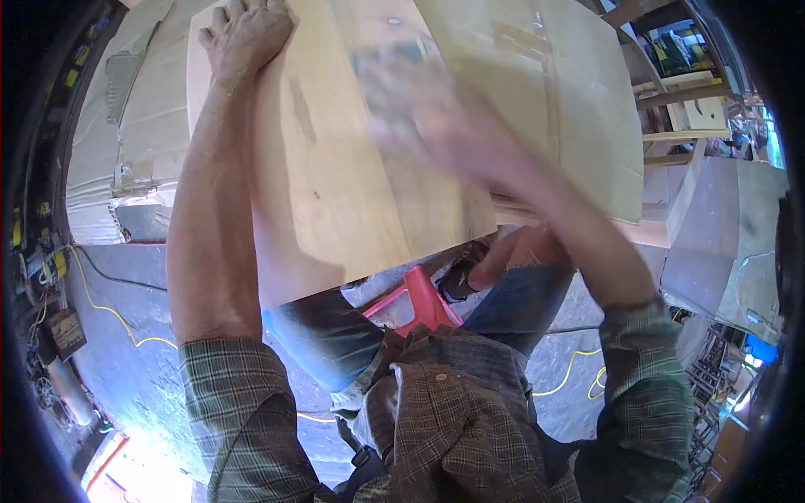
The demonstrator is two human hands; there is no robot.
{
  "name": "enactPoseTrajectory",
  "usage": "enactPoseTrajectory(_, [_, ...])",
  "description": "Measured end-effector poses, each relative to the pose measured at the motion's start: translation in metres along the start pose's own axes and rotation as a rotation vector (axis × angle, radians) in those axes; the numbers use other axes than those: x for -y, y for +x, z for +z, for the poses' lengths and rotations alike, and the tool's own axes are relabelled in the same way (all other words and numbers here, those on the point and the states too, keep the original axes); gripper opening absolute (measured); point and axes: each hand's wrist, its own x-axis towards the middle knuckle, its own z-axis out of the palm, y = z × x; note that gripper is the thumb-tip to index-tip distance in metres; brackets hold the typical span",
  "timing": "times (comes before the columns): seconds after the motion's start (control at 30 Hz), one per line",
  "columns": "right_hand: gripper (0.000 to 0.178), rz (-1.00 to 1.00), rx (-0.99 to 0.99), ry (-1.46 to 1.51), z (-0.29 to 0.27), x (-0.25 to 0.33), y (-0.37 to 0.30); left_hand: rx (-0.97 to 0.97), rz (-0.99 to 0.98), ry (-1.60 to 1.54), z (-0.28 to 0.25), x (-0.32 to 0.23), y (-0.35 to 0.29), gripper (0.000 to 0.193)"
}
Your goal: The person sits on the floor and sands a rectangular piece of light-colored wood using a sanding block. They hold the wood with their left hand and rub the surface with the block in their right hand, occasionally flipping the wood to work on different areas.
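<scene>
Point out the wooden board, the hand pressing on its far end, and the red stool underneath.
Wooden board (pixel 352 168), head view: bare middle of its pale face.
Left hand (pixel 247 33), head view: back of the hand, flat on the board's far end.
Red stool (pixel 419 302), head view: its seat edge below the board.

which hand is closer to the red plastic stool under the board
Right. The right hand, blurred, is over the middle of the wooden board; the left hand presses its far edge, farther from the red stool.
</scene>
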Motion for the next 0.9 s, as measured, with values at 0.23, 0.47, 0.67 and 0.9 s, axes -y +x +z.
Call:
enactPoseTrajectory(0.23, [0.041,-0.018,-0.258,-0.251,0.031,-0.06,0.079,0.056,0.026,0.018,0.008,-0.007,0.006,0.048])
enactPoseTrajectory(0.47, [0.045,0.106,0.063,-0.003,-0.025,0.072,-0.042,0.007,-0.011,-0.027,0.007,-0.004,0.006,0.045])
enactPoseTrajectory(0.67, [0.046,0.148,0.036,-0.003,-0.007,-0.002,0.026,0.008,0.011,0.024,0.011,0.005,0.007,0.048])
enactPoseTrajectory(0.9, [0.048,0.364,-0.007,-0.132,0.042,-0.112,0.149,0.026,0.02,-0.004,0.009,-0.001,0.012,0.048])
